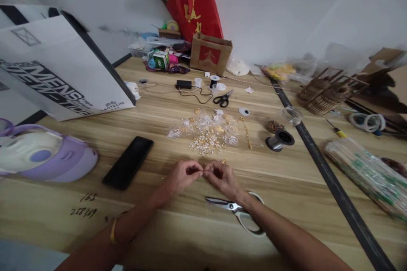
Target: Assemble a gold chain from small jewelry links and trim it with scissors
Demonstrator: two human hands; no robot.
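My left hand [182, 176] and my right hand [221, 176] meet fingertip to fingertip over the wooden table [286, 186], both pinched on something tiny that I cannot make out. Just beyond them lies a heap of small gold beads and findings [208, 139] among clear little bags. A pair of white-handled scissors [237, 211] lies under my right wrist. A gold bangle [113, 229] is on my left forearm.
A black phone [129, 161] lies left of my hands, a purple visor cap [44, 154] further left. A wire spool [280, 139], black scissors [223, 98], a white shopping bag [60, 72], a red bag [195, 4] and a bundle of sticks [365, 173] surround the work spot.
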